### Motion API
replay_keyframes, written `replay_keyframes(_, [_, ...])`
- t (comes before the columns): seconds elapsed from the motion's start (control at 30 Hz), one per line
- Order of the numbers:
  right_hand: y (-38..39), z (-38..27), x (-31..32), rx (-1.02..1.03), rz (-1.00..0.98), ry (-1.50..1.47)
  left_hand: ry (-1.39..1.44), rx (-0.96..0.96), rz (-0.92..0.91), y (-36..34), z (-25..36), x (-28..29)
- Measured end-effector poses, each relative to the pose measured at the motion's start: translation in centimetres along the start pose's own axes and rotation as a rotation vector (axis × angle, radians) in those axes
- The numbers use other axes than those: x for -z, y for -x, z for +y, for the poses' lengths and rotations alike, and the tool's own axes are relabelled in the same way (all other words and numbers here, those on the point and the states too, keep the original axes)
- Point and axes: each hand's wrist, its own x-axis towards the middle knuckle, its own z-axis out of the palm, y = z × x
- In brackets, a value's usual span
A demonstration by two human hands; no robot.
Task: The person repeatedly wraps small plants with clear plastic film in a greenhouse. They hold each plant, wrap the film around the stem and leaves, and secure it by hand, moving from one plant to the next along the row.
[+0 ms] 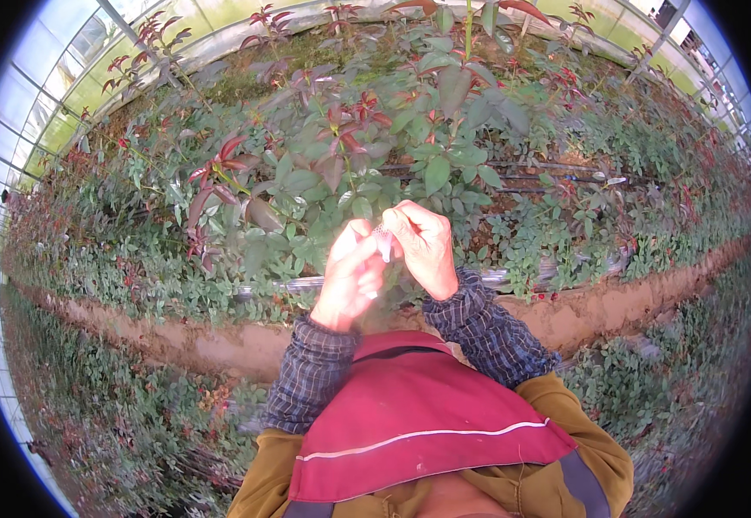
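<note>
Both my hands meet in front of my chest, just above the near edge of a bed of rose plants (436, 173). Between their fingertips is a small whitish, net-like piece (383, 242), partly covered by the fingers and washed out by bright light. My left hand (350, 274) pinches it from the left, fingers curled. From the right, my right hand (427, 246) grips it between thumb and bent fingers. The nearest tall rose stems, with green and dark red leaves, rise just beyond my hands. Checked blue sleeve covers wrap both forearms.
A bare soil path (194, 344) runs across in front of me, below the bed. Thin dark pipes (557, 179) lie among the plants. Clear plastic sheeting (302, 283) edges the bed. Greenhouse walls with metal posts (116, 22) stand beyond. I wear a red apron (427, 410).
</note>
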Motion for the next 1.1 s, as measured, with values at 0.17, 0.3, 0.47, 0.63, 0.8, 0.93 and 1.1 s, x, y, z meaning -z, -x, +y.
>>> replay_keyframes(0.17, [-2.2,0.4,-0.4,-0.138,-0.095,-0.243,-0.138,0.196,0.016,-1.1,2.6,0.3])
replay_keyframes(0.3, [-3.7,0.5,-0.2,-0.325,-0.177,-0.332,-0.296,0.26,0.013,-1.9,4.7,1.1])
replay_keyframes(0.47, [-6.8,-1.9,-1.2,-0.282,-0.195,-0.291,-0.332,0.233,-0.07,-4.2,7.8,0.3])
replay_keyframes(0.63, [-9.6,-2.7,-2.1,-0.26,-0.179,-0.38,-0.181,0.061,-0.071,-6.4,10.0,-0.3])
replay_keyframes(0.8, [-12.4,-4.3,-1.4,-0.282,-0.363,-0.342,-0.243,-0.034,-0.095,-8.5,11.9,-1.1])
replay_keyframes(0.93, [-14.1,-4.5,-1.3,-0.251,-0.345,-0.385,-0.349,-0.079,-0.108,-9.4,13.0,-1.2])
replay_keyframes(1.1, [-15.2,-3.3,-1.1,-0.203,-0.33,-0.365,-0.573,-0.044,-0.156,-9.7,13.9,-0.9])
